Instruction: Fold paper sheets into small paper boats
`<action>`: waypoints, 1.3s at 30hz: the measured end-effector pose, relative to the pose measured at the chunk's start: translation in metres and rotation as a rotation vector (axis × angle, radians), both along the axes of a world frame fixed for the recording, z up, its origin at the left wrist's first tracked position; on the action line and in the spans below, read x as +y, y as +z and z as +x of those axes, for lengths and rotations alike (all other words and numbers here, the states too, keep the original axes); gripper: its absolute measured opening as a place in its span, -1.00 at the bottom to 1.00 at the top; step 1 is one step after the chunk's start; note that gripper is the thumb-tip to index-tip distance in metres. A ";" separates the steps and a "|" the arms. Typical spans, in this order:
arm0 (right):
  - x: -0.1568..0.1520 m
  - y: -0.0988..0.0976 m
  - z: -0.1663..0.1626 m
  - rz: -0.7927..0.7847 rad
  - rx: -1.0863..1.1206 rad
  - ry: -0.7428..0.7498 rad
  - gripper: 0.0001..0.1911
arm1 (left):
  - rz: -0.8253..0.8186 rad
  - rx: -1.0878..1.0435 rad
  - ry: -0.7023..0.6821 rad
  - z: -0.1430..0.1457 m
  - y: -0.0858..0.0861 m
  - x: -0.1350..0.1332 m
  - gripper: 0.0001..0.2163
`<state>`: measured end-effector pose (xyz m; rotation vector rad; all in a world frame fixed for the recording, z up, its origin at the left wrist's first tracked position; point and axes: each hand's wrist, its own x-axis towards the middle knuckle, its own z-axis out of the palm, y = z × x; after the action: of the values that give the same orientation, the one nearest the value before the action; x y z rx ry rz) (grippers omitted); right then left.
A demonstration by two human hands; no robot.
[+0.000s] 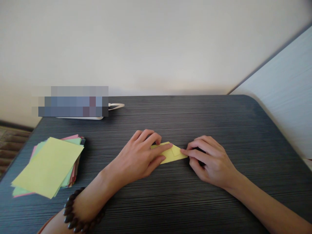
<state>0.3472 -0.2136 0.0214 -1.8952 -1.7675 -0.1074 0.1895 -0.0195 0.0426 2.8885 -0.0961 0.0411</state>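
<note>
A narrow strip of folded yellow paper [168,156] lies on the dark table, tapering to a point on its right. My left hand [141,154] holds it down, thumb and index finger on its surface and the other fingers curled at its upper edge. Part of the strip's left end is hidden beneath that hand. At the pointed right end, my right hand [209,159] has its index finger and thumb closed in on the tip, and its other fingers are bent. A fold line and an overlapping flap show between the two hands.
A loose stack of coloured paper sheets [48,167], yellow on top with green and pink below, sits at the table's left. Behind it stands a pixelated object [75,105] with a white cable loop [117,106]. A pale wall [156,45] rises behind the black wood-grain table [170,113].
</note>
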 end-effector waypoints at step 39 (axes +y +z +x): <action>0.020 0.000 0.006 -0.062 0.140 -0.009 -0.87 | 0.069 -0.339 0.111 0.002 -0.011 -0.013 -0.79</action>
<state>0.3533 -0.1935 0.0214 -1.9055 -1.6856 0.0762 0.1919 -0.0330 0.0316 2.9226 0.0022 0.5578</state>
